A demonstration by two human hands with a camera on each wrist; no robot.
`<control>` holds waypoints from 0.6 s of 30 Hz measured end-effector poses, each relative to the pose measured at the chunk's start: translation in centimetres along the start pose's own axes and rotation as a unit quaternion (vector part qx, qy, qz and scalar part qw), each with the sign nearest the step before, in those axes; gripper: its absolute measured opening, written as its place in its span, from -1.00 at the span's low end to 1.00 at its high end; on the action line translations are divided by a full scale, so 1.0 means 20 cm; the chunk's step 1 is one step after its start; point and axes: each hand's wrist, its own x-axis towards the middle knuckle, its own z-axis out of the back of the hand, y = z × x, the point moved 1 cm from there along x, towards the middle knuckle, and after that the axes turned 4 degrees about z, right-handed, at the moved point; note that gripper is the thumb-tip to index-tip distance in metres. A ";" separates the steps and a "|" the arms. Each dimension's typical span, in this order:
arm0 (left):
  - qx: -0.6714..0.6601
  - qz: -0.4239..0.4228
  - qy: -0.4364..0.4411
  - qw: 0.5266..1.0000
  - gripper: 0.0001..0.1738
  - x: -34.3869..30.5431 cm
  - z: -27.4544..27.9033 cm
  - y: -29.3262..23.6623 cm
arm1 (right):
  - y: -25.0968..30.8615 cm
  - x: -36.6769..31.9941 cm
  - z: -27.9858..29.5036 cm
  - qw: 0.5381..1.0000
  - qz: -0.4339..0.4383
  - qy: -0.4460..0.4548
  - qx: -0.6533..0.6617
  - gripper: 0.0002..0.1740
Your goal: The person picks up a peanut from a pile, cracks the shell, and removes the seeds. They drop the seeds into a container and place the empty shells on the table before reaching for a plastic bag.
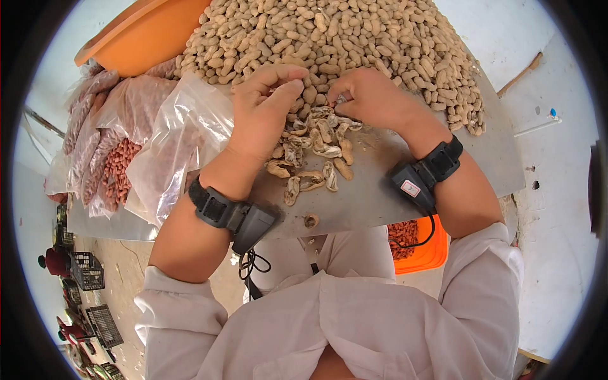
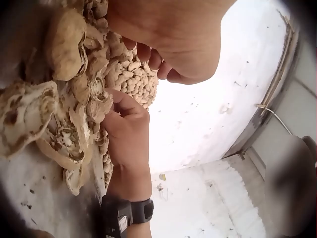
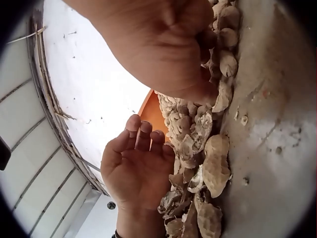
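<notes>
My left hand [image 1: 263, 107] is held over the near edge of the peanut pile [image 1: 329, 41]; in the right wrist view this hand [image 3: 141, 173] shows its palm, fingers loosely bent and holding nothing visible. Beside it, the right hand [image 1: 380, 101] pinches a peanut shell [image 1: 342, 99] between thumb and fingers. The left wrist view shows the right hand [image 2: 130, 139] with its fingertips at a broken shell. Split empty shells [image 1: 310, 180] and some whole-looking pods [image 1: 342, 169] lie just below both hands on the metal table [image 1: 361, 206].
Clear plastic bags [image 1: 183, 126] and bags of reddish kernels [image 1: 120, 168] lie at the left, under an orange basin [image 1: 139, 38]. An orange container [image 1: 430, 250] with red kernels stands below the table's near edge. Black crates [image 1: 104, 326] stand on the floor at lower left.
</notes>
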 end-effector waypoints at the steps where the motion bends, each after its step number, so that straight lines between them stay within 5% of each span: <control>1: 0.006 -0.001 0.002 1.000 -0.81 0.00 0.00 0.00 | 0.00 0.00 0.00 1.000 0.008 -0.011 -0.010 -0.82; 4: -0.029 0.044 0.001 0.999 -0.79 -0.01 0.00 0.00 | 0.00 0.00 0.00 0.999 -0.011 -0.024 0.037 -0.85; 6: -0.009 0.018 0.000 1.000 -0.78 0.00 0.00 0.00 | 0.00 0.00 0.03 0.979 -0.024 -0.043 0.200 -0.87; 10: 0.017 0.011 0.045 0.999 -0.74 0.00 -0.01 0.04 | 0.06 -0.02 0.10 0.886 -0.050 -0.057 0.458 -0.86; 18: 0.019 -0.032 0.088 0.995 -0.72 -0.01 -0.04 0.02 | 0.08 -0.03 0.05 0.761 -0.077 -0.005 0.644 -0.79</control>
